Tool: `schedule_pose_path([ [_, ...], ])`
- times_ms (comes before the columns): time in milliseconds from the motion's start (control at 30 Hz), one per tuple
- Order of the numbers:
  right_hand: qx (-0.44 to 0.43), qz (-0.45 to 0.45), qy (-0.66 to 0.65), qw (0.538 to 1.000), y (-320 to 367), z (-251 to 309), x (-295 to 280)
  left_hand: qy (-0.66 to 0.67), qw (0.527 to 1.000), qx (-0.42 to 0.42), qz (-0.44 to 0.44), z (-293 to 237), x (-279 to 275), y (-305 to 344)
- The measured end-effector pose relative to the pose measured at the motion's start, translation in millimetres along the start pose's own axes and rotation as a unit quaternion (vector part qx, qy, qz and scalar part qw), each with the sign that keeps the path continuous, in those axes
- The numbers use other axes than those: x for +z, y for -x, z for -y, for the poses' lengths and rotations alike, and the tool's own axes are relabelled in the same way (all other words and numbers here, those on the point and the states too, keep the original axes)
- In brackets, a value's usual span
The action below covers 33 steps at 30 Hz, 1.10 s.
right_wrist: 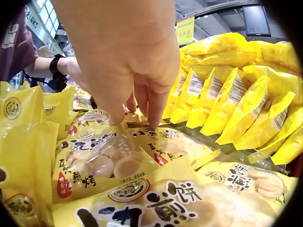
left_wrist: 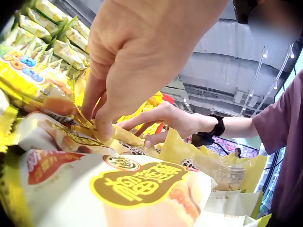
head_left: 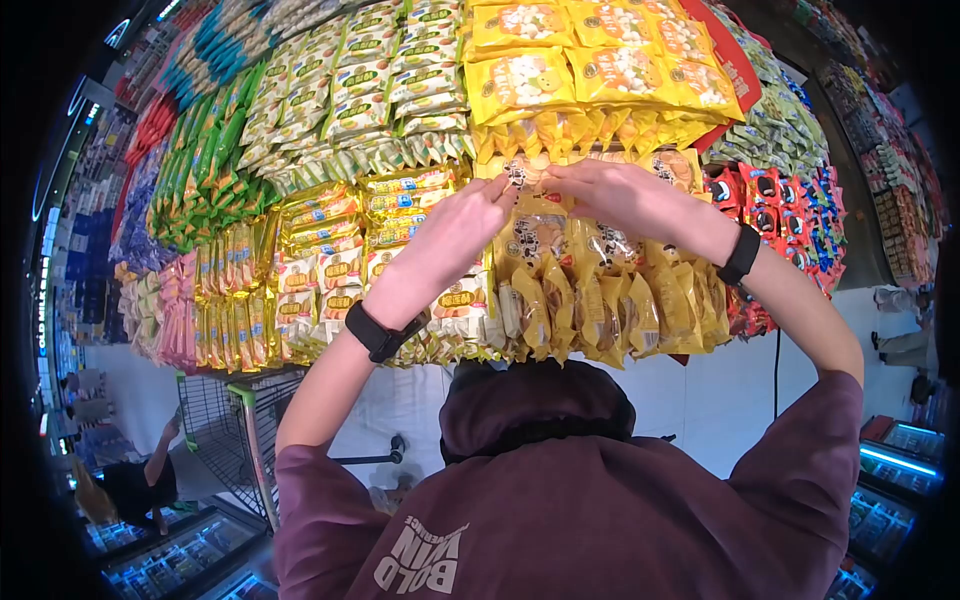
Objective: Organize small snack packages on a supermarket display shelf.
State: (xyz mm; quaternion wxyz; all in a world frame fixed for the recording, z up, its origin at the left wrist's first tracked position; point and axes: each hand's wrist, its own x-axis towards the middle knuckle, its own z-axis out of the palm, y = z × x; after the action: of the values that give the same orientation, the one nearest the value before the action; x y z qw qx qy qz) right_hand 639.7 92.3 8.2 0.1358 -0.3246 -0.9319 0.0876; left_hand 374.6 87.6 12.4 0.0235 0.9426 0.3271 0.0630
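Both hands reach over a display of bagged snacks and meet at one pale yellow bag of biscuits in the back row of its section. The left hand comes in from the left, thumb and fingers pinching the bag's edge; in the left wrist view this hand covers part of that edge. From the right, the right hand pinches the bag with thumb and fingertips. In the right wrist view, the right hand's fingers point down at the far end of the biscuit bags, with similar bags lying in front.
Bright yellow bags are piled just behind the hands. White-and-gold bags lie left, red packets right. Biscuit bags stand along the front edge, close to the body. A wire shopping cart stands behind on the left.
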Motion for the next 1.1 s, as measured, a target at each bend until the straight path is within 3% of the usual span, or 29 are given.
schedule_pose_path([
  [133, -0.023, -0.012, -0.006, 1.000, -2, 4, -8, -0.010, 0.999, 0.016, -0.038, 1, 2, 1],
  [233, -0.014, -0.015, 0.006, 1.000, -1, 11, -11, -0.042, 0.999, 0.013, 0.006, -9, -15, 9],
  [333, -0.103, 0.012, 0.143, 0.984, -2, 11, -7, -0.057, 0.997, 0.030, -0.038, -10, -6, 12],
  [433, -0.183, 0.015, 0.293, 0.938, -3, 12, -8, -0.093, 0.995, 0.027, -0.012, -9, -1, 11],
  [533, -0.204, 0.023, 0.331, 0.921, -3, 8, -3, -0.114, 0.993, 0.034, -0.021, -10, -2, 9],
  [733, -0.218, 0.038, 0.334, 0.916, -2, 5, 2, -0.127, 0.991, 0.030, 0.014, -10, 4, 4],
  [933, -0.223, 0.049, 0.316, 0.921, -3, 4, 2, -0.075, 0.997, 0.032, -0.011, -8, 5, 5],
  [1100, -0.177, 0.031, 0.226, 0.957, -3, 7, -10, -0.057, 0.998, 0.017, -0.004, -10, -7, 7],
])
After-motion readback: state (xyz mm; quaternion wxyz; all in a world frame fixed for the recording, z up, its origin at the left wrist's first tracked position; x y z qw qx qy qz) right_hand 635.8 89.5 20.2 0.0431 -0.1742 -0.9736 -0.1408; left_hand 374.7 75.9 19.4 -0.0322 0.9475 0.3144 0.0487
